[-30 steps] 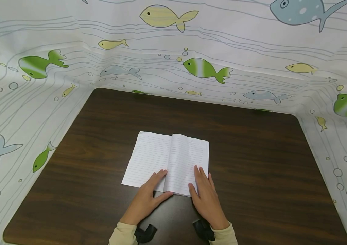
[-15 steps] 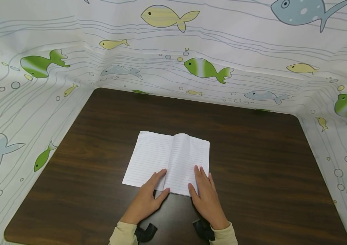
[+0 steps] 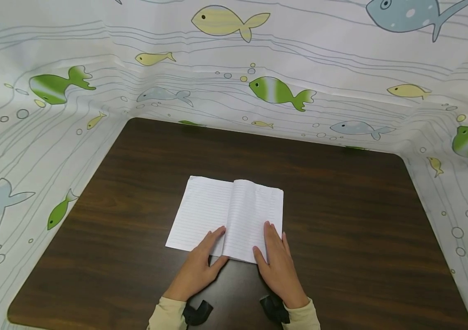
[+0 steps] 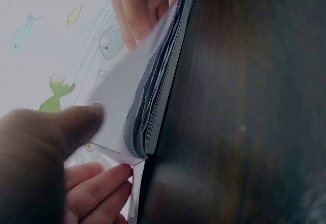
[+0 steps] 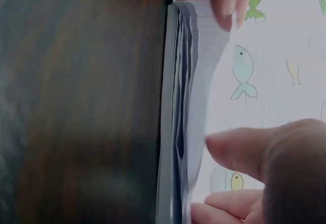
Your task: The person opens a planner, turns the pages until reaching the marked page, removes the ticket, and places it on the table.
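Note:
A lined notebook [image 3: 209,201] lies spread on the dark table, its visible pages bearing ruled lines only. The right-hand stack of pages bulges up near the fold; its layered edges [image 4: 147,96] show in the left wrist view. My left hand [image 3: 195,270] rests with extended fingers on the lower left page by the fold, thumb [image 4: 81,124] at the bottom edge of the raised pages. On the lower right page lies my right hand [image 3: 278,270], fingers pointing forward and thumb [image 5: 239,145] spread toward the fold. The notebook's cover is hidden beneath the pages.
The brown wood-grain table [image 3: 349,220] extends around the notebook. A white curtain [image 3: 217,59] printed with fish and wavy lines encloses its back and sides. Black wrist-worn devices [image 3: 198,313] sit at both sleeves.
My left thumb has drawn slightly left toward the fold at the notebook's bottom edge. The right hand stays nearly still, and the whole head view has shifted slightly.

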